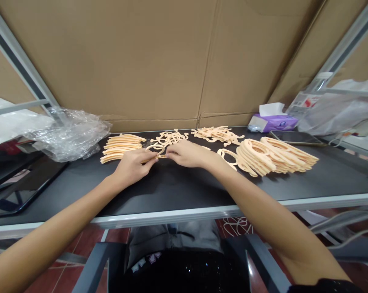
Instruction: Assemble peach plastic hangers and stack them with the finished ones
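Note:
Over the middle of the dark table, my left hand [134, 165] pinches a cream plastic hanger piece [155, 149] with a looped shape. My right hand [186, 154] is closed at the right end of the same piece, fingertips close to those of the left. Both hands cover much of it. Beside my left hand lies a row of curved cream hanger arms [123, 143]. Just beyond the hands is a loose heap of small cream hooks [168, 136]. Right of my right hand, a single looped hanger piece [228, 156] rests against stacked cream hangers [257, 156].
Farther back lies a pile of thin cream plastic parts [216, 133]. A purple tissue pack [277, 122] and a dark flat device [295, 137] are at back right. Crumpled clear plastic [77, 132] and a tablet-like device [28, 185] occupy the left. Cardboard [141, 61] stands behind the table.

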The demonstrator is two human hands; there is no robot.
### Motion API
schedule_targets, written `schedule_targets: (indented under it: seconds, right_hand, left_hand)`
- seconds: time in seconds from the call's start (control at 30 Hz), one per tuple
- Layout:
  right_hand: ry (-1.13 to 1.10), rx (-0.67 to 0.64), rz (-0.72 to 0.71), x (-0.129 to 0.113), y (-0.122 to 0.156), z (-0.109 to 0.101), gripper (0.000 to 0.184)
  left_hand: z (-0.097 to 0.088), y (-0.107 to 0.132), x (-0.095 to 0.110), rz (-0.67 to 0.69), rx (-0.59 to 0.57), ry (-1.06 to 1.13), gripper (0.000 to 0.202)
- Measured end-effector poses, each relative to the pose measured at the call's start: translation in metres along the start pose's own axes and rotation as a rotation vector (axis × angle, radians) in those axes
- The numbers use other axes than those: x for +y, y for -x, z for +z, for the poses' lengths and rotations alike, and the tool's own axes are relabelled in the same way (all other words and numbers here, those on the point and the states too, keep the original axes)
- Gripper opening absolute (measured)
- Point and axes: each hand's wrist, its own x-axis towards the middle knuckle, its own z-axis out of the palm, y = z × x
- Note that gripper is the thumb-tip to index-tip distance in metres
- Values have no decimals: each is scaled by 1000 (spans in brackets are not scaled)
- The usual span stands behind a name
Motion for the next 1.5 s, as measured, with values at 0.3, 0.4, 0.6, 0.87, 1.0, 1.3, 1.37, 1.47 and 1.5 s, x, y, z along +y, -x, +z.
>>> schedule_targets:
  seconds: [0.3, 0.4, 0.6, 0.87, 1.0, 1.3, 1.37, 1.47, 1.5]
  right_hand:
    - [33, -19, 41, -3, 1, 3, 30]
    - [32, -16, 36, -2, 0, 4, 30]
    - [63, -4, 36, -4, 0, 5, 30]
    - [15, -3, -27, 3, -5, 10, 30]
    - [13, -13, -48, 2, -5, 5, 28]
    - [129, -42, 35, -16, 1, 1, 29]
    - [136, -37, 53, -17, 0, 1, 30]
    - [142, -19, 53, -15, 0, -2, 31]
    - [144, -13, 48, -14, 0, -3, 31]
  left_hand:
    - [2, 3, -1, 21, -33, -3, 25]
    - [1, 3, 0, 24, -34, -17, 23]
    - [3, 3, 0, -10, -37, -12, 22]
    - [3, 4, -3, -17, -61, -3, 24]
    - [1, 4, -3, 8, -62, 8, 24]
    - [5, 5, -1, 126, -27, -15, 21]
    - [5, 5, 0, 131, -27, -11, 21]
    - [4, 3, 0, 147, -7, -17, 20]
    - [4, 2, 0, 148, 2, -22, 20]
